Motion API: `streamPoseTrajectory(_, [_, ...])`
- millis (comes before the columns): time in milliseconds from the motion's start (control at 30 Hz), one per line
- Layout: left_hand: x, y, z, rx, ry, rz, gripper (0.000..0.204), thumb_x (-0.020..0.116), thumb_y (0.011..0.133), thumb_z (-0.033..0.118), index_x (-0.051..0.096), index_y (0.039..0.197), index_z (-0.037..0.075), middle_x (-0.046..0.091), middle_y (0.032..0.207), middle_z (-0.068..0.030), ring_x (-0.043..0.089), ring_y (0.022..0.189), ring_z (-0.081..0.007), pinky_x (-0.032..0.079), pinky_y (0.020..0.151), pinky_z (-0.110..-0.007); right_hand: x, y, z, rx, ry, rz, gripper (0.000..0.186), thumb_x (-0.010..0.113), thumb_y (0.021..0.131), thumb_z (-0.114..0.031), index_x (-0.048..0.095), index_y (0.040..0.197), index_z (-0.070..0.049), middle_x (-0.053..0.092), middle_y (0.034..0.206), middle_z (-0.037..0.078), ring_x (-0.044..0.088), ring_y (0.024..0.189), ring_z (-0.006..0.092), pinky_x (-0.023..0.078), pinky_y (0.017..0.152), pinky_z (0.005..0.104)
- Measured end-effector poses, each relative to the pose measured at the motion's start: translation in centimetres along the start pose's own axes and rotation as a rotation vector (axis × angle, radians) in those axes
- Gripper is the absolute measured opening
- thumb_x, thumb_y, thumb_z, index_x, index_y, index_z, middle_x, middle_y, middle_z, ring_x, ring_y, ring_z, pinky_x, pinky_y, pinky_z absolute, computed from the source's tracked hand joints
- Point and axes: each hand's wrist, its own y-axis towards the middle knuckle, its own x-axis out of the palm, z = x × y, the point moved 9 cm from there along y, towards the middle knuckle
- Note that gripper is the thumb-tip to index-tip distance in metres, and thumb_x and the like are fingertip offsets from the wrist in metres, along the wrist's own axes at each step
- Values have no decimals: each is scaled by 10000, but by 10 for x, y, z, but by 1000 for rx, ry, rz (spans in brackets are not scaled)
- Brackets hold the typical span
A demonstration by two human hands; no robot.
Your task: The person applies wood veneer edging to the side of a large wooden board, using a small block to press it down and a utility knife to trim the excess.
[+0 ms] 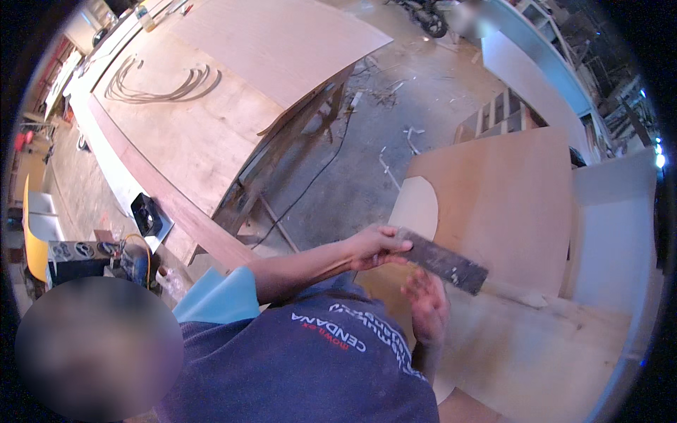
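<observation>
My left hand (377,248) grips one end of a dark, flat rectangular block (446,264), its thumb lying on top. The block looks worn, with pale specks near its far end, and slants down to the right. Just below it is my right hand (427,304), its fingers apart and raised toward the block's underside, slightly smeared. Whether those fingertips touch the block I cannot tell. Beneath and beyond my hands are a pale board (525,345) and a large brown panel (497,204) with a white rounded piece (415,211) along its left edge.
To the left stands a long workbench with plywood sheets (282,42), a coil of thin strip (166,88) and a black tray (146,215). A dark cord (310,185) crosses the floor among scraps. White-blue panels (610,233) rise at the right. A speaker box (81,257) sits at the lower left.
</observation>
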Motion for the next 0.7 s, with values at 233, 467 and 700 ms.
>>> streamPoseTrajectory(233, [1,52,95,322,-58,-62,184,827,913,94,795,1086,40,786,1045,-40,713,945,-156,536,820,-285,6,159,-13,14,-209,234,248,621,1090,-110,623,1318,-14,681,1245,80,650,1057,165,533,965,350])
streamPoseTrajectory(467, [-54,49,199,641,74,272,167,858,879,111,814,1018,29,782,947,-52,704,856,-158,556,817,-312,72,308,-22,-50,-252,-4,250,647,1072,-113,662,1251,60,714,1153,115,689,1029,218,557,939,381])
streamPoseTrajectory(700, [-169,-65,305,1089,824,1472,375,942,798,245,784,1070,41,743,1005,-77,708,921,-186,561,820,-340,96,472,-39,-228,-635,-252,239,730,1020,-134,704,1171,49,749,1103,126,725,948,200,610,820,370])
